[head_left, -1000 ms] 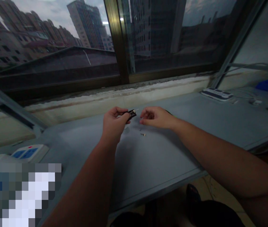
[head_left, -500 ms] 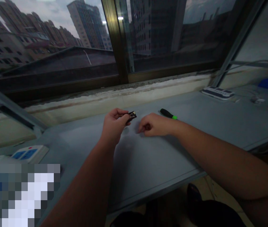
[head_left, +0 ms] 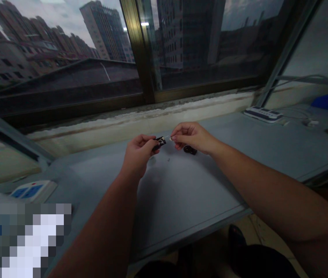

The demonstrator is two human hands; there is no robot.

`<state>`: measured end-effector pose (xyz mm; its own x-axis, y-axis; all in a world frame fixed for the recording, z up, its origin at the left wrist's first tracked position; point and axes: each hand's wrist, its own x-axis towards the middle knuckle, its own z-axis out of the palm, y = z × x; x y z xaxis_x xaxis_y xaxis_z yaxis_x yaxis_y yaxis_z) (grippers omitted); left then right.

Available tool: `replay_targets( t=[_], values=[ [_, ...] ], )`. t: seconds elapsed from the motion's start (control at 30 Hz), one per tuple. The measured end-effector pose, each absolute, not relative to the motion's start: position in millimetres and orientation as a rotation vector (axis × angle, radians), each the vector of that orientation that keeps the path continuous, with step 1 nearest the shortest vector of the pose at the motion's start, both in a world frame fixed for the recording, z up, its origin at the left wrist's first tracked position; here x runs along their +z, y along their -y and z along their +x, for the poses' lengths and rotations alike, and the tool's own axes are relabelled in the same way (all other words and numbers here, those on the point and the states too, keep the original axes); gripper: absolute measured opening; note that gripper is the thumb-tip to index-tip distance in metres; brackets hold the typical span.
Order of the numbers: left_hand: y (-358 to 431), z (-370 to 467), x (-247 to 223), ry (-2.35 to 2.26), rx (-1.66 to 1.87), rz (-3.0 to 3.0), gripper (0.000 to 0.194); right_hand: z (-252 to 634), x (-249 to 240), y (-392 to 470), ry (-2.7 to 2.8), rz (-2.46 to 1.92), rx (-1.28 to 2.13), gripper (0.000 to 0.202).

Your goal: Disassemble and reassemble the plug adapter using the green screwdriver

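Note:
A small black device [head_left: 161,141] with pale parts and thin wire inside is pinched in my left hand [head_left: 141,151], above the grey table. Just to its right, my right hand [head_left: 191,136] pinches a tiny whitish piece [head_left: 171,138], and a thin light wire seems to run between it and the device. Beneath my right hand lies a dark rounded part [head_left: 190,150] on the table. Some tiny specks [head_left: 169,159] rest on the surface below the gap between my hands. A small clear item [head_left: 152,160] sits below my left hand, too faint to make out.
The grey table [head_left: 181,197] runs along a window ledge. A power strip [head_left: 263,114] with cables stands at the back right, near a blue object [head_left: 327,101]. Another white-and-blue socket block [head_left: 33,190] is at the left. Metal frame bars rise on both sides.
My right hand has risen from the table surface to beside the device and pinches the tiny piece. The dark rounded part now shows; the black-and-green screwdriver handle is no longer visible.

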<state>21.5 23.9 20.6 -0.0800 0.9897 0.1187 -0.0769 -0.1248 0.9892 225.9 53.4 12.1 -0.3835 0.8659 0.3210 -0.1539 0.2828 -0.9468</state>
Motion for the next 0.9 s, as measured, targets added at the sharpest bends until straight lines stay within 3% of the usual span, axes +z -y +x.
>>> replay_targets(
  t=[0.5,0.9],
  values=[
    [-23,23,19,-1.077,1.368,1.157,0.029,222,-2,-62,1.537,-0.707,1.291,0.027],
    [-24,20,14,-1.020,1.323,1.286,0.045,219,-2,-60,1.620,-0.702,1.178,0.016]
  ],
)
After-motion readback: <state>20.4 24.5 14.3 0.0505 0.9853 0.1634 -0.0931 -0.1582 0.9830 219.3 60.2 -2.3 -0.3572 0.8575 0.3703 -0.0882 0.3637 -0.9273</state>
